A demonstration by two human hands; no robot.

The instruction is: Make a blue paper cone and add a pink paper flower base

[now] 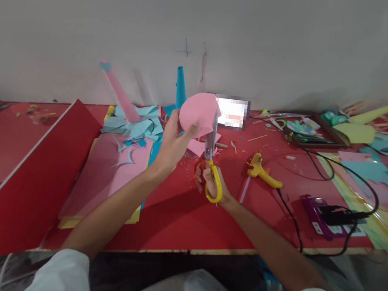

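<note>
My left hand (174, 138) pinches a rounded piece of pink paper (198, 111) by its lower left edge, thumb in front. In my right hand (207, 177) is a pair of scissors (214, 185) with one yellow and one red handle loop, blades pointing up. The blades meet the right edge of the pink paper; how far apart they are is hard to see. Under the held sheet lie pink scraps (197, 147) and small clippings. A blue paper cone (180, 88) stands behind my left hand.
A yellow glue gun (263, 171) with its cord and a purple power strip (322, 221) lie to the right. Stacked pink sheets (106, 173) and a red upright board (35, 183) are on the left. A pink paper cone (122, 95) stands among blue scraps. A tray (328, 133) holds cut paper.
</note>
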